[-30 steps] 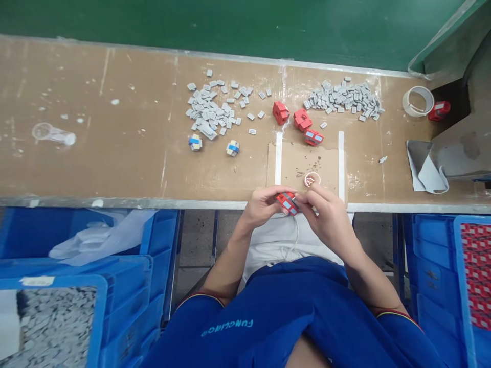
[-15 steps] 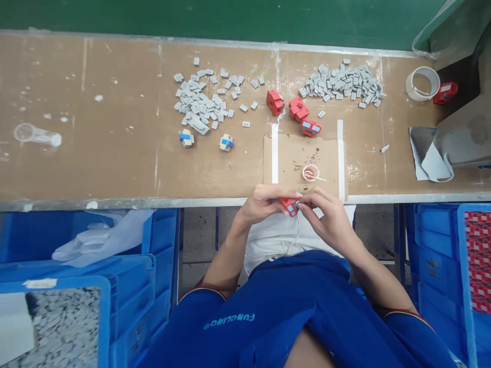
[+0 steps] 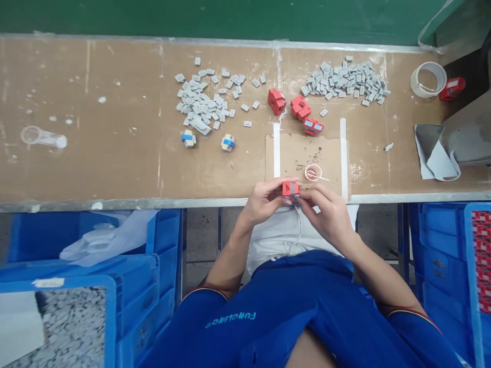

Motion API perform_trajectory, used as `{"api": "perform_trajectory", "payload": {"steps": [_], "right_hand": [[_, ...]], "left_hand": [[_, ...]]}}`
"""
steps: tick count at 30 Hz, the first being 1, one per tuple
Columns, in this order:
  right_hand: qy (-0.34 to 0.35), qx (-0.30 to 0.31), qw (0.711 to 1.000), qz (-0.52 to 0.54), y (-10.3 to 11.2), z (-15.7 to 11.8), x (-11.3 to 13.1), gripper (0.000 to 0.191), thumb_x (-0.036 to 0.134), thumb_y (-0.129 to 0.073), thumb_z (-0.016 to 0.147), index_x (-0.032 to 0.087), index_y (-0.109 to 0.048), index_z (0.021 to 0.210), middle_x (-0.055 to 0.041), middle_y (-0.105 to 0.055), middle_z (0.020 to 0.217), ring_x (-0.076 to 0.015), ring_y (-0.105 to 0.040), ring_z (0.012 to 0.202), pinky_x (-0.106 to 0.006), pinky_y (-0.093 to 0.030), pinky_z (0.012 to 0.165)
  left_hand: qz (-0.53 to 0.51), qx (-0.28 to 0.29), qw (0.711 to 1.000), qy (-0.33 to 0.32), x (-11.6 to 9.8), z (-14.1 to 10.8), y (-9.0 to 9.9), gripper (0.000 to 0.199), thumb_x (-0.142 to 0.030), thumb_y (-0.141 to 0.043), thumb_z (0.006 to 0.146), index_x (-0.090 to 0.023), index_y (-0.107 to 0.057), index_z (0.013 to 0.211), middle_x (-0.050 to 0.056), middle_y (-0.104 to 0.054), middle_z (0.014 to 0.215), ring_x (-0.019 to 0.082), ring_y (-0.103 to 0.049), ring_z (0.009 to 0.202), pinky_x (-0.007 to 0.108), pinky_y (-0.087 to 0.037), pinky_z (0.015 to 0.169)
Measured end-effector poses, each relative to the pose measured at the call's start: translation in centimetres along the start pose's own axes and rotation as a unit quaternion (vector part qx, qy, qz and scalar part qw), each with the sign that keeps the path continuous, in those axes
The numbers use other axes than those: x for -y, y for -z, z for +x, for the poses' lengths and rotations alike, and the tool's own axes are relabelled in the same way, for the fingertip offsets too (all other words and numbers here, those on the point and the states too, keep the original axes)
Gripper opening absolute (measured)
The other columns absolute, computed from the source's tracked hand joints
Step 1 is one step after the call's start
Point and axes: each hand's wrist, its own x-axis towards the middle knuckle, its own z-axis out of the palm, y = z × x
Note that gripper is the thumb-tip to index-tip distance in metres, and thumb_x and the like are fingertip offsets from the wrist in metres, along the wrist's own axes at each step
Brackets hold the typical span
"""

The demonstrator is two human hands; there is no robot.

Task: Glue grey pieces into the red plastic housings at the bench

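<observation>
My left hand (image 3: 264, 202) and my right hand (image 3: 326, 212) both hold a small red block (image 3: 290, 190) over the bench's near edge. A grey strip runs across its top, and my fingers hide much of it. Just beyond my right fingertips stands a small white dish (image 3: 313, 173) on a cardboard mat (image 3: 303, 153) marked off by white tape. Farther out sit several red blocks, including one (image 3: 276, 101) with no tiles showing, and two small tiled cubes (image 3: 227, 143). Loose grey tiles (image 3: 199, 102) lie in heaps.
Blue crates stand below the bench on both sides: one holds grey tiles (image 3: 65, 327), another red pieces (image 3: 479, 266). A tape roll (image 3: 428, 79), a crumpled grey sheet (image 3: 435, 159) and a clear scoop (image 3: 43, 137) lie on the bench.
The red block has turned in my fingers, and its grey strip now faces up. My hands have shifted slightly toward the bench.
</observation>
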Motion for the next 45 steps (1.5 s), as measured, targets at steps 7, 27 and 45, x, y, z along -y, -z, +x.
{"api": "perform_trajectory", "payload": {"steps": [7, 27, 45], "right_hand": [[-0.018, 0.033, 0.999, 0.019, 0.3, 0.4, -0.3, 0.017, 0.010, -0.058, 0.098, 0.020, -0.061, 0.084, -0.0019, -0.063, 0.076, -0.0134, -0.058, 0.063, -0.025, -0.046, 0.058], [-0.016, 0.011, 0.999, 0.037, 0.0, 0.0, 0.0, 0.014, 0.017, -0.058, 0.101, 0.021, -0.063, 0.089, -0.0028, -0.067, 0.079, -0.0144, -0.059, 0.065, -0.027, -0.047, 0.062], [-0.044, 0.018, 0.998, 0.046, -0.4, -0.5, 0.2, 0.016, 0.018, -0.057, 0.101, 0.022, -0.060, 0.086, -0.0026, -0.065, 0.078, -0.0150, -0.059, 0.067, -0.028, -0.047, 0.062]], "left_hand": [[0.060, 0.011, 0.998, -0.031, 0.0, 0.1, 0.2, 0.041, -0.028, -0.080, 0.092, -0.019, -0.075, 0.132, 0.011, -0.083, 0.118, 0.019, -0.081, 0.096, 0.025, -0.063, 0.085], [0.083, 0.005, 0.996, -0.038, -0.1, 0.0, 0.0, 0.043, -0.029, -0.079, 0.093, -0.021, -0.074, 0.135, 0.013, -0.082, 0.126, 0.022, -0.080, 0.106, 0.030, -0.062, 0.093], [0.080, 0.013, 0.996, -0.032, -0.2, -0.2, 0.2, 0.042, -0.025, -0.080, 0.091, -0.022, -0.075, 0.133, 0.012, -0.082, 0.125, 0.022, -0.080, 0.105, 0.029, -0.062, 0.092]]}}
